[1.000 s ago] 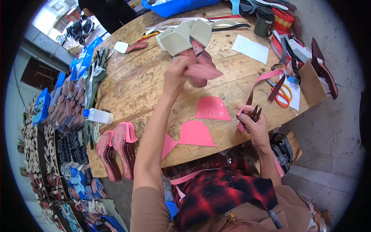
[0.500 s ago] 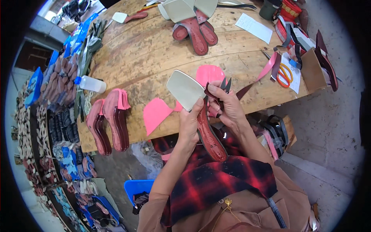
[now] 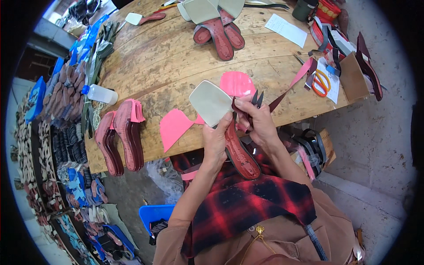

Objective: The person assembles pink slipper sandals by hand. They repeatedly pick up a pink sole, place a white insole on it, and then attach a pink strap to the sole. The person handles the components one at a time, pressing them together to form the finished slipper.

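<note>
My left hand (image 3: 215,143) grips a shoe insole (image 3: 242,160) at its narrow middle, thumb on top. The insole has a wide cream toe end and a dark red, dark-edged heel end pointing toward me. My right hand (image 3: 261,126) is closed beside it, pinching a dark maroon strip (image 3: 277,100) against the insole's edge where cream meets red. Also held in that hand is a pair of small snips, whose dark blades (image 3: 258,98) stick up past the knuckles. Their handles are hidden by the palm. Behind the insole lies a glossy pink sheet piece (image 3: 236,83).
Stacked red insoles (image 3: 132,141) overhang the table's near left edge, beside another pink piece (image 3: 174,128). More cream-and-red insoles (image 3: 221,42) lie at the far side. Orange-handled scissors (image 3: 321,84), a carton (image 3: 355,77) and a capped bottle (image 3: 101,94) stand around the tabletop (image 3: 154,62).
The whole view has shifted slightly. My right thumb and fingers have turned a little at the insole's edge, and the snips' blades sit closer together. Both hands keep their hold.
</note>
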Available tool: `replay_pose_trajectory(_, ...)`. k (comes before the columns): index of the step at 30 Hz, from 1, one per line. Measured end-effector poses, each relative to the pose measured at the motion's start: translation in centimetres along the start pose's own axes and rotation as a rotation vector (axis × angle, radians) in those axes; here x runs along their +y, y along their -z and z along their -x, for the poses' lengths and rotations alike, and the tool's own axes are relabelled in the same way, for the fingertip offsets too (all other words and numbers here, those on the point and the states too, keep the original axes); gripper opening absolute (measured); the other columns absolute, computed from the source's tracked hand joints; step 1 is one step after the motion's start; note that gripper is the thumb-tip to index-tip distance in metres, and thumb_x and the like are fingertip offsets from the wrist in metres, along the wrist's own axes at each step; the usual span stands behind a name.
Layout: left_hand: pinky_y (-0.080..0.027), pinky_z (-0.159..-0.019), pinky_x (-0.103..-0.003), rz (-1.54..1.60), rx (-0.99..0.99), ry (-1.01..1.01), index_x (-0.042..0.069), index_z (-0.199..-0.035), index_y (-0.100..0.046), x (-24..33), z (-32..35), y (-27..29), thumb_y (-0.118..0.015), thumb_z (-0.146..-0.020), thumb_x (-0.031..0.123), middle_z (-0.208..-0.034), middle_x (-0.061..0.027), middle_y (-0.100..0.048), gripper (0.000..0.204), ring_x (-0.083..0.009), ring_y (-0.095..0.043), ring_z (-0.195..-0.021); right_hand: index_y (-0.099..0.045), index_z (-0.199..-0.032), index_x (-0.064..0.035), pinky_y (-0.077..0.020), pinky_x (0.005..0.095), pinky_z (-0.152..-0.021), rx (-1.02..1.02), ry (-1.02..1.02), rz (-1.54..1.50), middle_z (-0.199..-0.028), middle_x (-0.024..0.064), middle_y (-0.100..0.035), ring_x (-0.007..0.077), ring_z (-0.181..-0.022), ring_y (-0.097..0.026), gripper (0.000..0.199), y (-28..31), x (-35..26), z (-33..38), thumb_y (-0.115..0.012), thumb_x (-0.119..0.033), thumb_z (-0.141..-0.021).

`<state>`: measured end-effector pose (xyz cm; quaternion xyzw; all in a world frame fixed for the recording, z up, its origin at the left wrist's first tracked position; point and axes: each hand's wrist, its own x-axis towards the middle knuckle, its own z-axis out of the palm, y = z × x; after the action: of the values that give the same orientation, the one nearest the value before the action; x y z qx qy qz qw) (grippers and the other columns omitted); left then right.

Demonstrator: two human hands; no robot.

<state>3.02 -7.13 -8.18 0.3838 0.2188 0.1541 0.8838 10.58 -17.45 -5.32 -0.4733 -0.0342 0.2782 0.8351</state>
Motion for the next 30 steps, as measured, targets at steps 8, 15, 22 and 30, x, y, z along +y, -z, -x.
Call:
replay_pose_trajectory(8,-0.053,-0.074,-0.028,-0.314,-0.198,-0.113,0.0,-0.11,-0.061,4.1,-1.9,-2.9,-0.07,-0.087,0.009,-0.094,-0.0055,-0.066,0.027,-0.0123,-0.063,-0.082,-0.062,-0.089,0.0031,-0.0423,0.0312,-0.059,-0.133,0.816,0.913,-0.077,0.0106,-0.057,0.0223,-0.067,-0.054,0.009,0.1,-3.7,-2.2,-0.058,-0.005,-0.09)
replay_pose_trajectory(15,-0.03,-0.113,-0.048,-1.466,-0.505,-0.73,0.004,-0.148,-0.026,10.1,-3.4,-3.4,-0.074,-0.076,0.013,-0.145,-0.0256,-0.039,0.088,-0.038,-0.039,-0.135,-0.058,-0.077,-0.0009,-0.0343,0.0218,-0.058,0.038,0.507,0.688,-0.071,-0.0027,-0.051,0.0061,-0.066,-0.043,0.019,3.7,-6.2,-4.5,-0.057,-0.013,-0.093)
replay_pose_trajectory(22,-0.034,-0.106,-0.048,-1.941,-0.983,-0.763,0.0,-0.123,-0.051,11.6,-2.2,-4.8,-0.085,-0.048,0.048,-0.109,-0.0161,-0.052,0.096,-0.0339,-0.048,-0.116,-0.068,-0.091,0.0003,-0.0479,0.0276,-0.061,-0.403,-0.133,1.129,-0.07,0.0032,-0.062,0.0118,-0.065,-0.06,0.023,3.6,-9.6,-3.5,-0.061,-0.022,-0.09)
replay_pose_trajectory(30,-0.048,-0.084,-0.034,-0.916,-0.77,0.168,-0.003,-0.112,-0.058,5.8,-1.7,2.3,-0.066,-0.084,0.047,-0.095,-0.0134,-0.061,0.058,-0.0203,-0.058,-0.09,-0.067,-0.101,-0.0019,-0.0505,0.0348,-0.065,0.17,0.889,1.322,-0.084,0.0106,-0.066,0.0196,-0.077,-0.064,0.02,8.3,-12.1,-2.1,-0.055,-0.014,-0.09)
